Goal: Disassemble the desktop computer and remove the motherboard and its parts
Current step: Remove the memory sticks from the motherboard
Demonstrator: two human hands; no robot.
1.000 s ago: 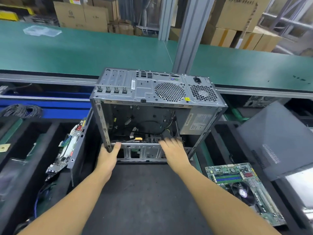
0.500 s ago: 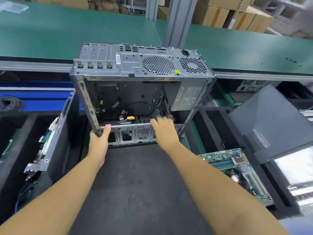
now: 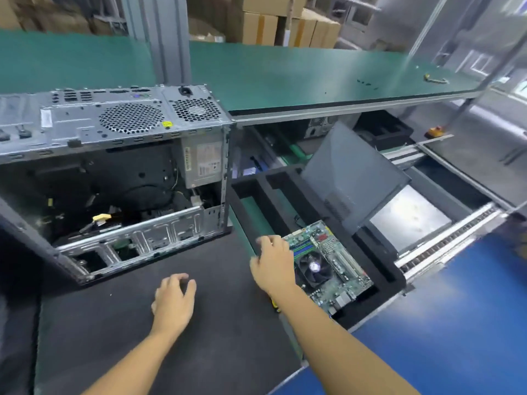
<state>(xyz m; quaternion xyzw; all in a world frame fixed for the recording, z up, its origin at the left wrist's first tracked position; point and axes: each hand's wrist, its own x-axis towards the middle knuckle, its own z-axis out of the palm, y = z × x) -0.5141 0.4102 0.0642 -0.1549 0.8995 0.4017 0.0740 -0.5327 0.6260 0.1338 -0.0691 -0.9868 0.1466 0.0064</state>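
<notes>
warehouse bench, black mat in front. open computer case lies on its side at left of frame, rear panel facing up, power supply and cables inside. motherboard with fan sits in black foam tray at lower right of centre, apart from the case. right hand over the board's left edge, fingers loosely spread, holding nothing; contact unclear. left hand low over mat, fingers loosely curled, empty. grey side panel leans behind tray. green table and cardboard boxes at top.
</notes>
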